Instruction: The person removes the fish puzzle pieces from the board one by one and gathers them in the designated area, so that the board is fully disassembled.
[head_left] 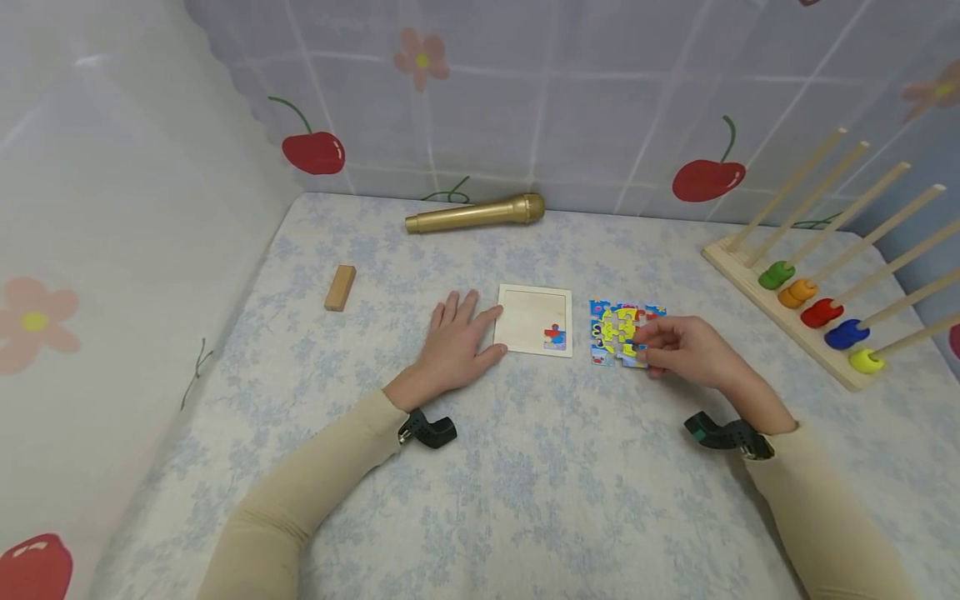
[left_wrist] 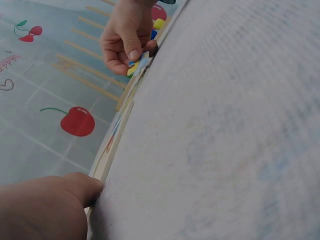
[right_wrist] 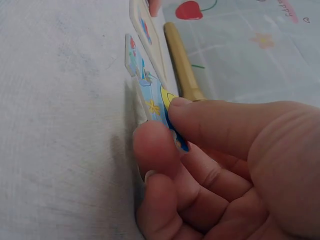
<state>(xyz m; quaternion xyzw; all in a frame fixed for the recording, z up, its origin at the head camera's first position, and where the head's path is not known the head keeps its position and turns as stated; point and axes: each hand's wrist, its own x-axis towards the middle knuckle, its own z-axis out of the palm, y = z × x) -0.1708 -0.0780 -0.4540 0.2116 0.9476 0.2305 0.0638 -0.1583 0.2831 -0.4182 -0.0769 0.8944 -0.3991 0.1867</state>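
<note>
My left hand (head_left: 456,346) lies flat with spread fingers at the left side of a square wooden puzzle tray (head_left: 517,321). Its thumb (left_wrist: 92,189) touches the tray's edge. One red and blue jigsaw piece (head_left: 555,337) sits in the tray's lower right corner. To the right of the tray, colourful jigsaw pieces (head_left: 606,321) lie close together on the cloth. Over their right side, my right hand (head_left: 693,350) pinches a light blue jigsaw piece (right_wrist: 156,102) with a yellow starfish, lifted and tilted in the right wrist view. The fingers hide part of it.
A gold toy microphone (head_left: 476,215) lies at the back of the table. Farther left is a small wooden block (head_left: 341,288). On the right stands a wooden peg rack (head_left: 787,321) with tall rods and coloured beads. A patterned curtain (head_left: 480,108) hangs behind.
</note>
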